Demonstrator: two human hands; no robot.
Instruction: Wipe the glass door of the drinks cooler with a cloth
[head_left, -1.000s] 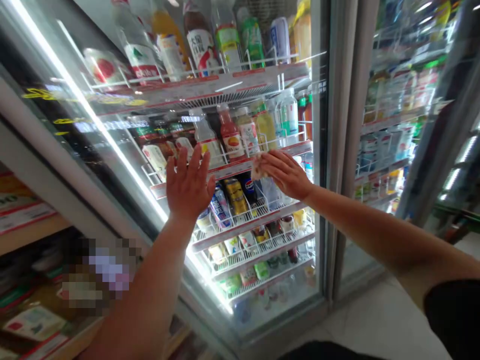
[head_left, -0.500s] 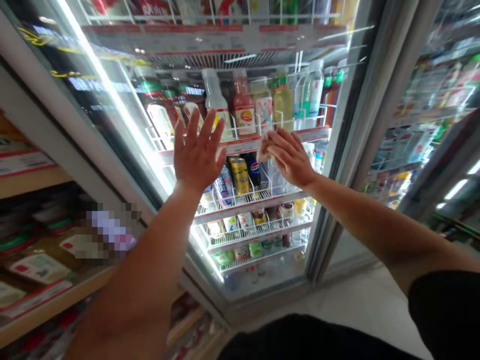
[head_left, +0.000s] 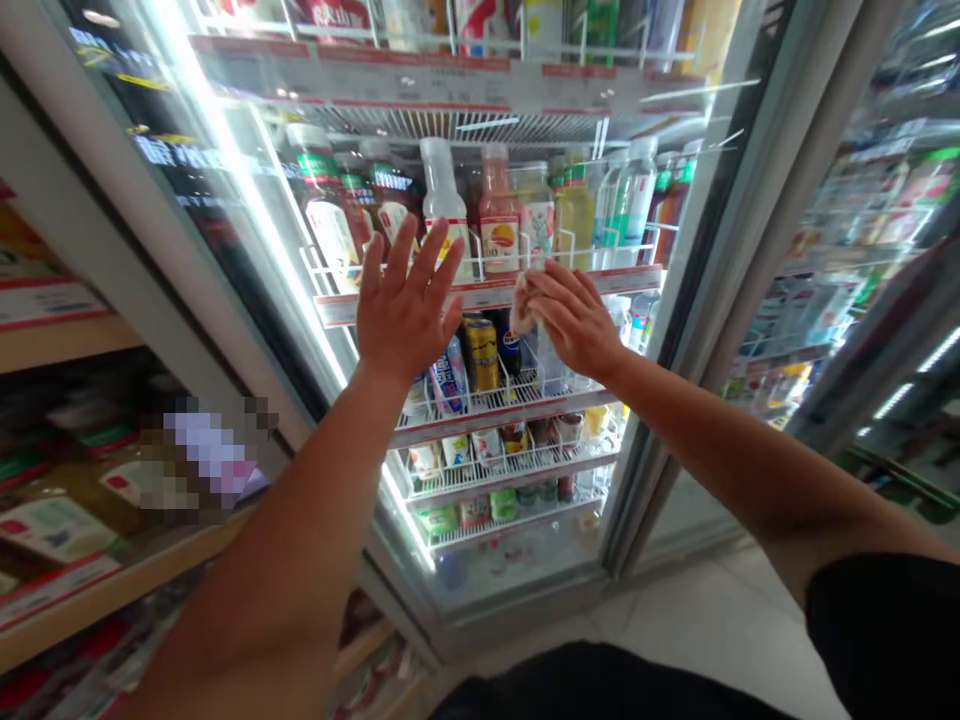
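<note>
A closed glass door [head_left: 517,560] of a lit drinks cooler stands in front of me. My left hand [head_left: 409,305] is at the glass with fingers spread and nothing in it; whether the palm presses on the pane I cannot tell. To its right, my right hand [head_left: 574,320] holds a crumpled whitish cloth [head_left: 523,302] at the glass, the fingers laid over it. Part of the cloth is hidden under the palm. Behind the pane, near the hands, stand a bottle with a red drink [head_left: 499,225], a gold can [head_left: 482,355] and a dark blue Pepsi container [head_left: 510,350].
Wire shelves [head_left: 510,408] of bottles and cans fill the cooler. At left, a wooden shelf [head_left: 120,580] carries jars or bottles with price strips. A metal door frame [head_left: 720,270] runs along the right, with another stocked cooler [head_left: 832,250] beyond. Pale floor tiles [head_left: 690,620] lie below.
My view has shifted slightly, so the shelves sit a little differently. My left hand appears slightly farther right. The right hand stays on the cloth in nearly the same place.
</note>
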